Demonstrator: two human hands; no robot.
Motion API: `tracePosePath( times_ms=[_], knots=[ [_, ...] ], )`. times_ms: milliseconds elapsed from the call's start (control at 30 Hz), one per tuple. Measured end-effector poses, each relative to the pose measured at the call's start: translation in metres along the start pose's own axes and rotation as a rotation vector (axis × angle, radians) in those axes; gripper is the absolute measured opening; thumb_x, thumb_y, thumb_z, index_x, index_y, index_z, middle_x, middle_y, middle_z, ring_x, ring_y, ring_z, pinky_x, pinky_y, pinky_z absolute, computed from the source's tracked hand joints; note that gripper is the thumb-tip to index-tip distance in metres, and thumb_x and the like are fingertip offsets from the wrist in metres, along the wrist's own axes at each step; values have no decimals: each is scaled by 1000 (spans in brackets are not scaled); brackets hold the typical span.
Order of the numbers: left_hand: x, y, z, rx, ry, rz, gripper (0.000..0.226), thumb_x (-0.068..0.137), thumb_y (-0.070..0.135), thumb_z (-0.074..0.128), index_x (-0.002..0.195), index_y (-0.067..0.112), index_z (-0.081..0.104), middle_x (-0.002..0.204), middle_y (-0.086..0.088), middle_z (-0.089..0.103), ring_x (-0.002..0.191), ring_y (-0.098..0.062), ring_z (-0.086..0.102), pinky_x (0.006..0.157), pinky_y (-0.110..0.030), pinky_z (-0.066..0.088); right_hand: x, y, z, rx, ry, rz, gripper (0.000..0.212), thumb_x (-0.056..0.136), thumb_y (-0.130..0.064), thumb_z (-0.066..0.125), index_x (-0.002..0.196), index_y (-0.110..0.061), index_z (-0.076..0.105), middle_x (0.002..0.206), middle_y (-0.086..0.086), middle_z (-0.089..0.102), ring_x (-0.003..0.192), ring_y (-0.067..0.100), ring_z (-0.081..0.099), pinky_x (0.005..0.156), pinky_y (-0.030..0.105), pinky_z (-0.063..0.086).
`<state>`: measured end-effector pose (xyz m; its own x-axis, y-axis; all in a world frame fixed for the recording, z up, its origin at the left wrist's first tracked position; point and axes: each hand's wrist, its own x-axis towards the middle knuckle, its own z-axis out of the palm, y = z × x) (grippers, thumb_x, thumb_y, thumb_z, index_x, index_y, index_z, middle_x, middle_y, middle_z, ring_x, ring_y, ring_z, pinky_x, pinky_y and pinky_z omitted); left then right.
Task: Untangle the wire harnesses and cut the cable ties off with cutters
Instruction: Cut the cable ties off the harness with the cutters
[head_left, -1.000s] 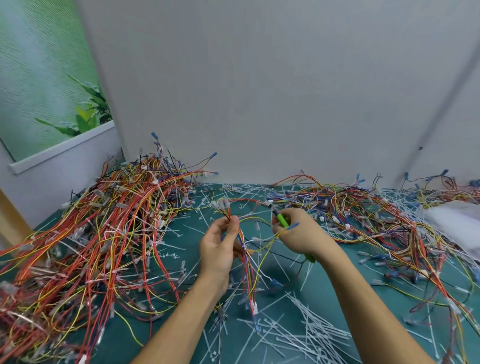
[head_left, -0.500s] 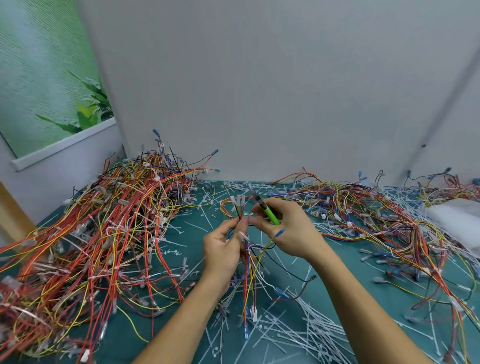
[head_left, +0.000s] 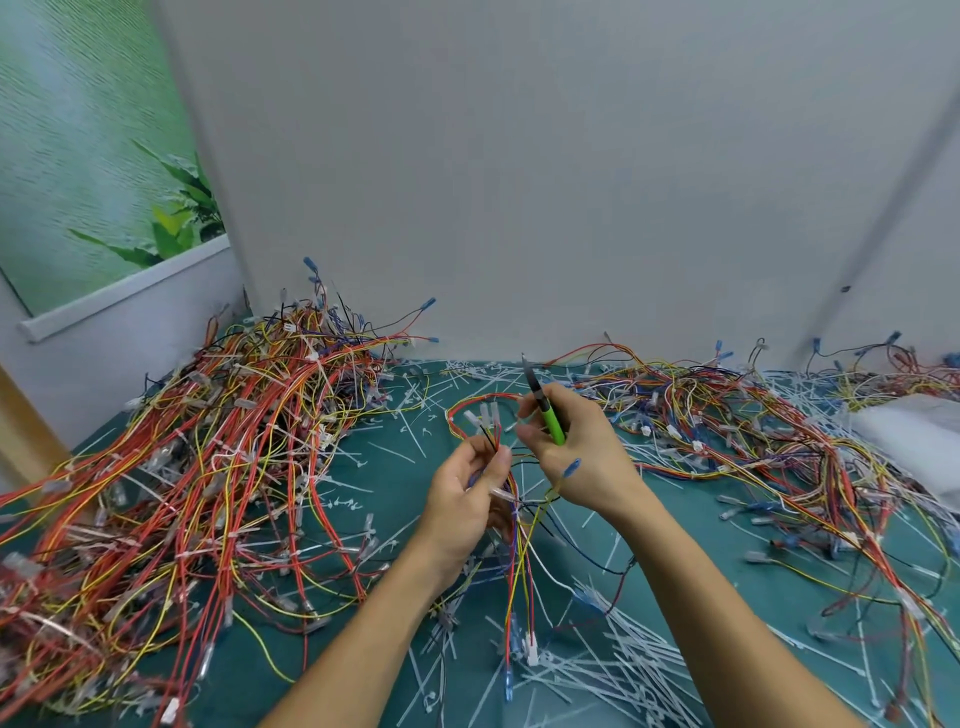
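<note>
My left hand (head_left: 470, 493) pinches a small wire harness (head_left: 519, 551) of red, yellow, blue and black wires; its clear connectors stick up above my fingers and the rest hangs down toward the table. My right hand (head_left: 576, 457) grips green-handled cutters (head_left: 549, 421), the dark tip pointing up and away, and its fingertips reach toward the harness top just right of my left hand. A blue terminal lies against my right hand.
A big tangled heap of harnesses (head_left: 197, 467) fills the left of the green table (head_left: 395, 483). Another spread of wires (head_left: 779, 447) covers the right. Cut white cable ties (head_left: 597, 670) litter the front. A white bag (head_left: 914, 441) lies far right. A grey wall stands behind.
Both hands have risen and come together. My right hand turned the cutters from pointing down to pointing up and moved left toward the harness held in my left hand.
</note>
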<state>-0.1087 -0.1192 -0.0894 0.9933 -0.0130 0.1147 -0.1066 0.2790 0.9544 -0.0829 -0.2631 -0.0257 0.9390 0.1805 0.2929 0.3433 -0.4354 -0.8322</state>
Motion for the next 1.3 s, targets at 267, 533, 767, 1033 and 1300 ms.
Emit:
tracePosePath(
  times_ms=[267, 533, 767, 1033, 1300],
  knots=[
    [0, 1, -5, -125, -117, -89, 22, 90, 33, 70, 108, 21, 70, 92, -2, 66, 64, -8, 57, 50, -23, 52, 0, 1, 1, 7, 21, 42, 14, 92, -5, 70, 96, -14, 61, 75, 9, 57, 66, 14, 50, 67, 34, 48],
    [1, 0, -3, -77, 21, -26, 30, 83, 31, 70, 102, 10, 61, 83, -11, 61, 43, -12, 47, 38, -26, 41, 4, 0, -19, 128, -98, 60, 3, 97, -12, 68, 95, -13, 67, 78, 1, 68, 72, 13, 64, 70, 26, 52],
    [8, 4, -7, -334, 157, -67, 14, 90, 14, 63, 100, 5, 59, 70, -1, 67, 37, -14, 50, 36, -24, 46, 0, -2, -40, 308, -461, 190, 33, 98, -40, 63, 105, -8, 70, 95, 12, 74, 63, 26, 65, 54, 30, 48],
    [12, 7, -11, -581, 189, -134, 20, 77, 22, 67, 95, 15, 61, 74, 3, 70, 36, -6, 44, 34, -17, 40, 0, -1, -29, -284, -312, 113, 17, 97, -36, 67, 101, -20, 66, 81, 0, 71, 70, 17, 64, 68, 31, 51],
    [12, 6, -12, -536, 240, -155, 23, 76, 25, 69, 96, 15, 64, 66, 4, 66, 39, -4, 45, 36, -17, 38, -4, -3, -7, -520, -293, -67, 16, 96, -37, 66, 99, -30, 52, 74, -15, 49, 66, 7, 48, 62, 27, 36]
  ],
)
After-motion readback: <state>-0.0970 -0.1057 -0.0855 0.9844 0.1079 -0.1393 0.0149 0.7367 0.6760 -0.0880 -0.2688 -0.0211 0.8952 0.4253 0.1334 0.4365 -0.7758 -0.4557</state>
